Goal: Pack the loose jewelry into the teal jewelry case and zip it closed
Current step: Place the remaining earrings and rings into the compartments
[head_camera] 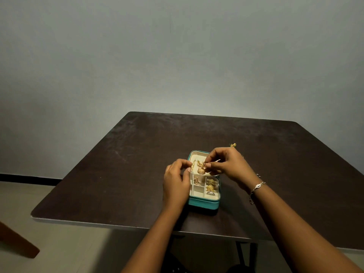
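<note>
Packing is midway. The case [203, 204] sits open on the surface [137, 154], its near compartments partly filled. The right hand [226, 164] pinches a gold earring [201, 169] over the far section. The left hand [176, 182] curls beside it; I cannot tell whether it grips anything. Next comes seating the earring carefully, then fetching the loose piece [232, 145].

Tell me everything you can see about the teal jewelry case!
The teal jewelry case lies open, unzipped, on the dark table, with a seam running round its teal wall. Its lining looks like soft cream fabric, and dividers make small compartments; some near ones hold gold pieces and a silvery ring. The left hand covers its left edge, fingers curled. The right hand, over the far end, pinches a gold bell-shaped earring above the lining.
</note>
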`<move>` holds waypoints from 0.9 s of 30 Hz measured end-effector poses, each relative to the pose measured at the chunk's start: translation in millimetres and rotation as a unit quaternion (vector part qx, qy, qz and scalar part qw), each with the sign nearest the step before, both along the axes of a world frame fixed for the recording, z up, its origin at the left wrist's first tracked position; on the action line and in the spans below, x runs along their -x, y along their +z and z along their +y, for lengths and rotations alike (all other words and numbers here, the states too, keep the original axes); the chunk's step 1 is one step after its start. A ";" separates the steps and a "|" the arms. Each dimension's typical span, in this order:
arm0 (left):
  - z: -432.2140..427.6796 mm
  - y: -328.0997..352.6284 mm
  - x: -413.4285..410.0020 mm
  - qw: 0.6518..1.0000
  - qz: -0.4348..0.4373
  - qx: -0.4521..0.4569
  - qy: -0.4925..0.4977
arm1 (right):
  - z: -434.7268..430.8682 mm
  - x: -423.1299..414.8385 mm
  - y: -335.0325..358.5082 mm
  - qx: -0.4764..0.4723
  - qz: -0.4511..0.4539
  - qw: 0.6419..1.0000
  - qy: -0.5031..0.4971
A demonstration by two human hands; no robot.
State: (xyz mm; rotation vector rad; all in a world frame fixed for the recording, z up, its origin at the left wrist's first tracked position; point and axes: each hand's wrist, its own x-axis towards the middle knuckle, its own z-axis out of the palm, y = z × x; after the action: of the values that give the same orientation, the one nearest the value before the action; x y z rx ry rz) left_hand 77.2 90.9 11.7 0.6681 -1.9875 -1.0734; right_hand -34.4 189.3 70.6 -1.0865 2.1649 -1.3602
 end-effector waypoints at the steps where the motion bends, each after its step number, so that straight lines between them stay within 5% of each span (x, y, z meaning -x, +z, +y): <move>1: -1.3 -0.5 2.0 0.999 -0.032 0.023 0.008 | 1.0 1.4 -0.6 -0.002 0.004 1.000 -0.002; 7: -0.6 -5.9 4.1 0.987 -0.142 0.082 -0.007 | 2.8 5.0 -8.2 -0.037 0.039 0.999 -0.001; 27: 5.9 -22.2 -2.1 0.963 -0.200 0.179 -0.006 | -2.3 -6.2 -17.7 -0.080 0.138 0.987 0.007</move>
State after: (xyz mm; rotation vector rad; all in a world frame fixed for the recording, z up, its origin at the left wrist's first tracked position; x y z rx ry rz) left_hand 79.4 96.9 -10.5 0.7138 -2.4521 -0.5855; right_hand -28.2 187.0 52.9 -1.2856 2.4068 -1.0586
